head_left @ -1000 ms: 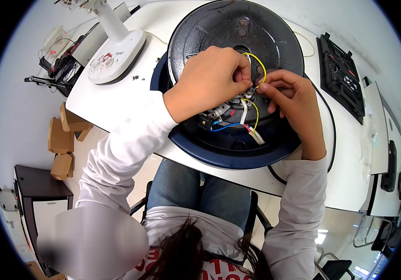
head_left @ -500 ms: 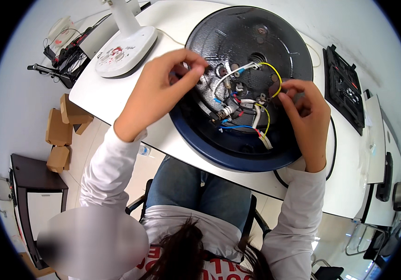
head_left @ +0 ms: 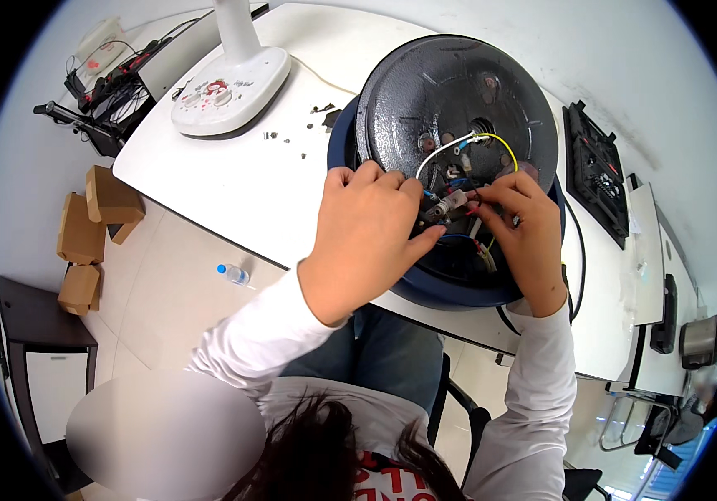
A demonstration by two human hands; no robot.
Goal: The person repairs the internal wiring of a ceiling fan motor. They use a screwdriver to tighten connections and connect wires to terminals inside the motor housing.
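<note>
On the white table stands a navy-blue round housing (head_left: pixel 446 292) with a black round metal plate (head_left: pixel 408 100) in it, its wired underside showing. My left hand (head_left: pixel 363 225) is closed at the plate's near left edge, thumb stretched toward the wiring; its curled fingertips are partly hidden. My right hand (head_left: pixel 519 221) pinches a thin wire with a red piece among the terminals, thumb and forefinger together. Just above it a yellow wire (head_left: pixel 511 149) and a white wire (head_left: pixel 438 152) arch over the plate. Between the hands lies a pale cylindrical part (head_left: pixel 449 203).
A white lamp-like base (head_left: pixel 233 92) stands at the table's far left. Small dark bits (head_left: pixel 329 119) lie beside the housing. An open black tool case (head_left: pixel 596 175) is at the right, a black cable (head_left: pixel 580 267) nearer. Cartons (head_left: pixel 83 225) and a bottle (head_left: pixel 233 274) are on the floor.
My left hand has moved right and nearer, onto the plate's near left edge. The right hand has moved from the yellow wire down to the terminals. The plate now sits tilted in the housing.
</note>
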